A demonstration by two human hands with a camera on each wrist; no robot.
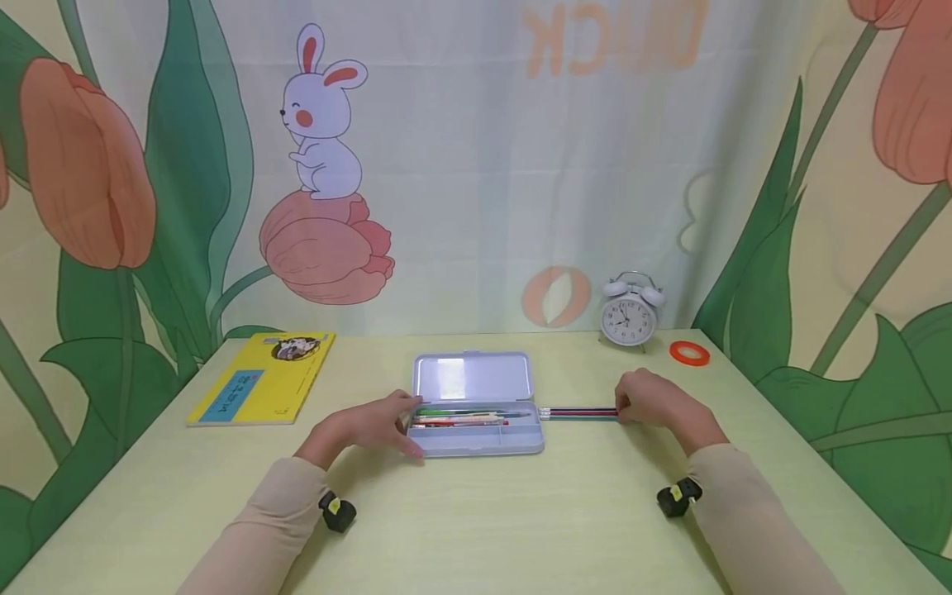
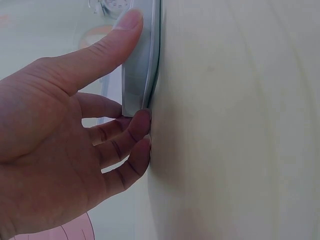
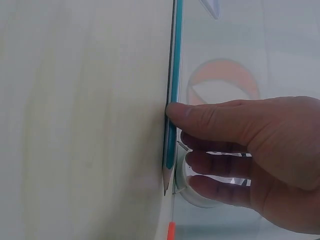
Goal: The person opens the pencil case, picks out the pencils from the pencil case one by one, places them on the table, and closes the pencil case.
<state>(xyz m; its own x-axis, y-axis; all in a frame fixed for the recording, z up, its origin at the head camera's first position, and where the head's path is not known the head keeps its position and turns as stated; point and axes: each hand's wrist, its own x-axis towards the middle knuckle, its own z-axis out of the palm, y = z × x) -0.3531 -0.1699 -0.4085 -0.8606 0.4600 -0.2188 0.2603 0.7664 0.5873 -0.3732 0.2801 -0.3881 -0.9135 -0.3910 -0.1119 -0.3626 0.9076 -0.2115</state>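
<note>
Yellow book (image 1: 260, 380) — white clock (image 1: 629, 321)

Both sleeves (image 1: 256, 516) are long and plain beige; a small, boxy black camera (image 1: 340, 516) with a yellow patch (image 1: 334, 506) sits on each one.

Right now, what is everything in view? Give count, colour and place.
Pencil case: one, pale lavender, open mid-table
Pens and pencils: several, mixed colours, inside the case
Loose pencils: at least three, dark, red, teal, right of case
Book: one, yellow, table's left
Alarm clock: one, white, back right
Ring: one, orange-red, right of clock
Table: one, pale yellow, beneath these
Backdrop: one, mostly pale, printed, behind table
Left hand: one, bare, at the case's left end
Right hand: one, bare, pinching loose pencils
Sleeves: two, beige, one per arm
Wrist devices: two, black, one per wrist
</note>
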